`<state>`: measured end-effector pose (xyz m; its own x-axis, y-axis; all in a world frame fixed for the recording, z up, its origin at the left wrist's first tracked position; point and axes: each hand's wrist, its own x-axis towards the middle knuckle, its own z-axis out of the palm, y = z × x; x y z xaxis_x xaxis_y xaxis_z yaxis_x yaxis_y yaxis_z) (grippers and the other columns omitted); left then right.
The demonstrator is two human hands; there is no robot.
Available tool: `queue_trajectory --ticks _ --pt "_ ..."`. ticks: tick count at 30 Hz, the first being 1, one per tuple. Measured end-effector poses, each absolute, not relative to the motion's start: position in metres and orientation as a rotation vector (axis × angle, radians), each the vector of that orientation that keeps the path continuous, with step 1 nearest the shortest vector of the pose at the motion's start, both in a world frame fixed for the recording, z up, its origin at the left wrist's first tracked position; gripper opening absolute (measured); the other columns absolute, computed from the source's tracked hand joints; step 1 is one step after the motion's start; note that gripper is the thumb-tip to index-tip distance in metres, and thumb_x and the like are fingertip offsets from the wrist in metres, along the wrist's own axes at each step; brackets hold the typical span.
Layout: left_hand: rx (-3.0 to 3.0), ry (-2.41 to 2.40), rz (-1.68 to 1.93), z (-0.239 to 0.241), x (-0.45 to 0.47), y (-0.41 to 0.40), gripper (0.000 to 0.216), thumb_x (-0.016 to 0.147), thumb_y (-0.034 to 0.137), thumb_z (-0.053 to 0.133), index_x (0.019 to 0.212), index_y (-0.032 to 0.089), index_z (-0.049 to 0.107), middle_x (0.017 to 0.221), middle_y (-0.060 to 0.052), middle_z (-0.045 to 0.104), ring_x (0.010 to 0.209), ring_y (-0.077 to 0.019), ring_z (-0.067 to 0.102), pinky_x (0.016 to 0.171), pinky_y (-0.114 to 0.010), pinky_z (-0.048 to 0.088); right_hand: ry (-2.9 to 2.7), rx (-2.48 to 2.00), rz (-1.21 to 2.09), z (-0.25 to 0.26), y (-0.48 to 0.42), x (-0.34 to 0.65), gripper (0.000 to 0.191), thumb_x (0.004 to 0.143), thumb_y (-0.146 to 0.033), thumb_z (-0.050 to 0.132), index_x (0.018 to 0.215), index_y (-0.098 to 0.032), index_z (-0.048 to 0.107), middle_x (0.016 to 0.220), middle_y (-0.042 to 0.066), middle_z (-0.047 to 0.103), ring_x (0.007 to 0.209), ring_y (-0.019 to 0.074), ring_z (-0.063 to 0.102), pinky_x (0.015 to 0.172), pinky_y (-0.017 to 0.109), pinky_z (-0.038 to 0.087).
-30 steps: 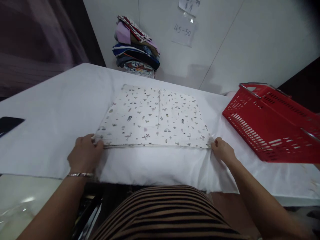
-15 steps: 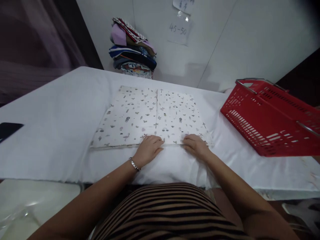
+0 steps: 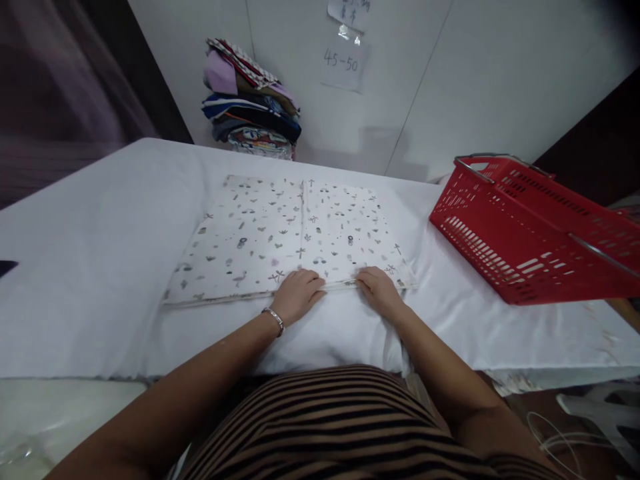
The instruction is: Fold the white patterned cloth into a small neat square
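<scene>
A folded white cloth (image 3: 265, 233) with small printed figures lies flat on the white-covered table, a seam running down its middle. My left hand (image 3: 299, 293), with a silver bracelet at the wrist, grips its near edge just left of centre. To the right, my right hand (image 3: 380, 290) pinches the same edge between fingers and thumb. Between the two hands the edge looks slightly lifted, its layers showing. The fingertips are partly hidden in the fold.
A red plastic basket (image 3: 535, 233) with metal handles stands at the right. Beyond the table, a stack of folded fabrics (image 3: 253, 100) rests against the white wall. The corner of a dark flat object (image 3: 7, 268) shows at the left edge. White tablecloth (image 3: 110, 253) surrounds the printed cloth.
My fingers have closed on the near edge of the cloth, and that edge has risen slightly between them. The view has shifted a little to the right.
</scene>
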<state>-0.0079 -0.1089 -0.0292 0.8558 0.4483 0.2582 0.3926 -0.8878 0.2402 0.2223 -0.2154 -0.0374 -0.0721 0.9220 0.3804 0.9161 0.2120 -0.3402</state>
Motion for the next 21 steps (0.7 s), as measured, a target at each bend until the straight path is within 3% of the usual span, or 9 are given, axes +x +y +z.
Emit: queue_trajectory --ticks 7,14,21 --pt "2.815 0.711 0.452 -0.026 0.011 -0.112 0.019 0.089 0.033 0.049 0.092 0.021 0.063 0.095 -0.005 0.061 0.091 -0.0203 0.052 0.08 -0.036 0.04 -1.957 -1.677 -0.018 -0.041 -0.216 0.223 0.022 0.093 -0.025 0.042 0.095 -0.019 0.064 0.099 0.01 0.064 0.092 0.0213 0.055 0.081 0.037 0.047" --pt "2.776 0.687 0.474 -0.029 0.02 -0.107 0.026 0.092 0.03 0.043 0.082 0.019 0.065 0.084 -0.005 0.062 0.083 -0.0185 0.053 0.075 -0.034 0.04 -1.942 -1.675 0.025 -0.038 -0.217 0.221 0.022 0.092 -0.024 0.043 0.095 -0.021 0.064 0.1 0.009 0.064 0.094 0.0212 0.056 0.082 0.038 0.047" --pt "2.739 0.68 0.503 -0.029 0.019 -0.107 0.027 0.092 0.027 0.041 0.082 0.019 0.065 0.084 -0.004 0.062 0.084 -0.0184 0.053 0.075 -0.034 0.04 -1.949 -1.647 0.02 -0.041 -0.222 0.223 0.024 0.091 -0.023 0.044 0.107 -0.022 0.061 0.104 0.01 0.064 0.099 0.0221 0.057 0.086 0.04 0.047"
